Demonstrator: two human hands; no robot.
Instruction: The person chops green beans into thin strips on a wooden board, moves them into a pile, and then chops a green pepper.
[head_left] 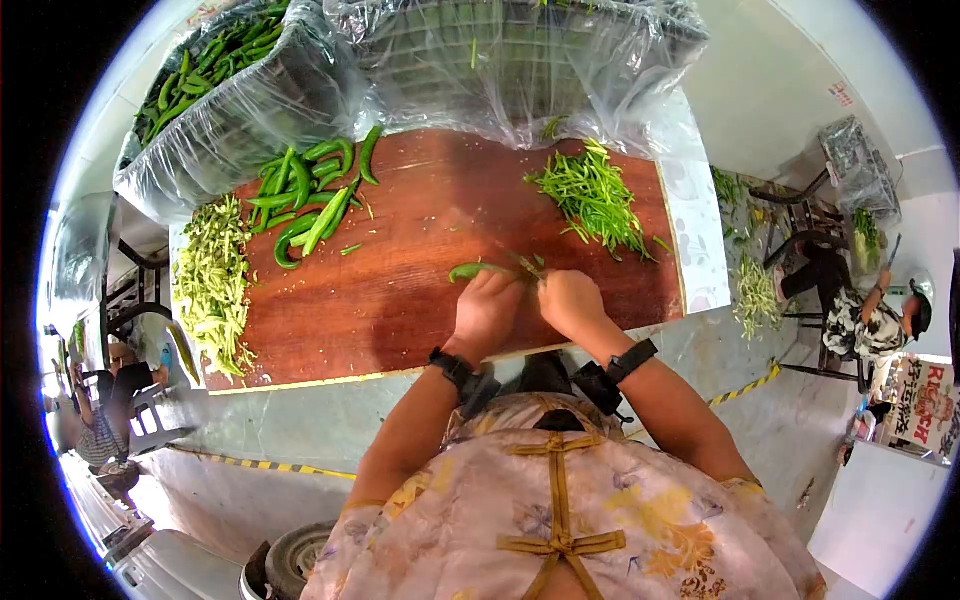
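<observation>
Near the front edge of the reddish-brown board (400,300), my left hand (487,308) is closed on a green chili pepper (466,271), whose curved end sticks out to the left. Just beside it, my right hand (571,303) is closed around something I cannot make out; a thin, blurred shape shows between the hands. Whole green peppers (303,190) lie in a loose pile at the board's upper left. Cut green strips (597,198) are heaped at the upper right. Pale green scraps (212,285) cover the left end.
A plastic-lined crate (215,110) of green peppers stands at the back left, with another plastic-lined crate (520,75) behind the board. One person (870,310) sits at the far right and another (100,430) at the far left.
</observation>
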